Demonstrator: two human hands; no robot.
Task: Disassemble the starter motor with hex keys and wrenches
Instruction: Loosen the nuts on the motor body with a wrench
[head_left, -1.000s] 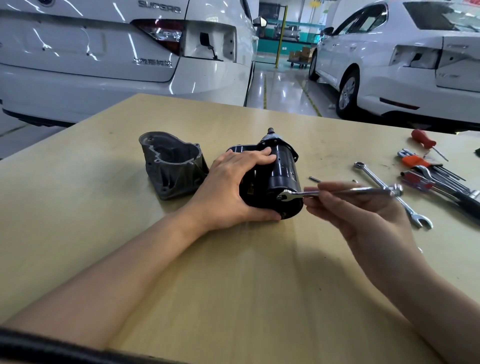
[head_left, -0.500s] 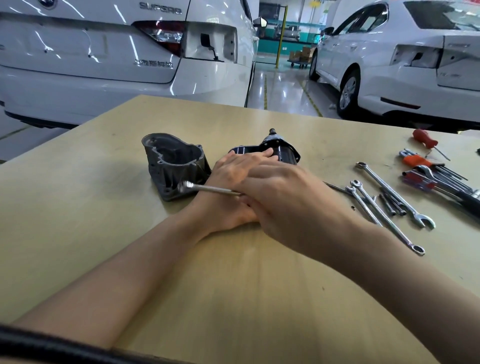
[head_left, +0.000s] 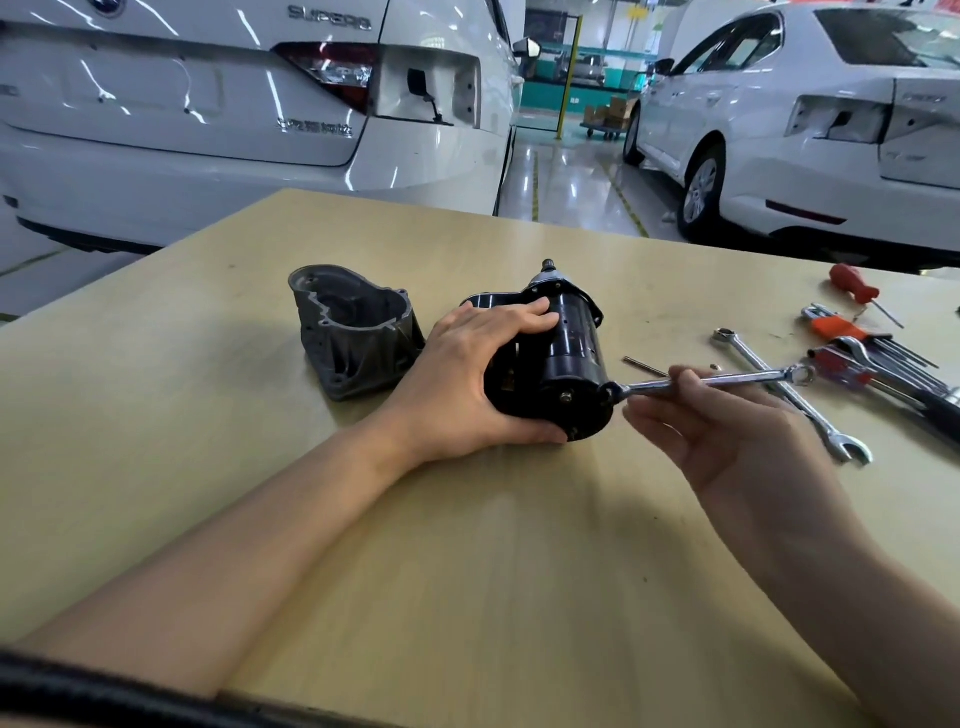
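Presently, the starter motor (head_left: 558, 374) lay on its side near the centre of the tabletop (head_left: 467, 545), end cap facing the person. The left hand (head_left: 467, 379) clasped the black body, fingers curled over its top, holding it steady. A combination wrench (head_left: 711, 382) was seated on a fastener at the 3 o'clock edge of the end cap, and the right hand (head_left: 717, 431) pinched the shank between thumb and fingers. The step in hand appeared to be loosening an end-cap through-bolt. The next move would call for a short swing of the wrench, then reseating. At 9 o'clock stood the removed grey housing (head_left: 356, 332); at 3 o'clock lay spare wrenches (head_left: 779, 384) and hex keys (head_left: 883, 358).
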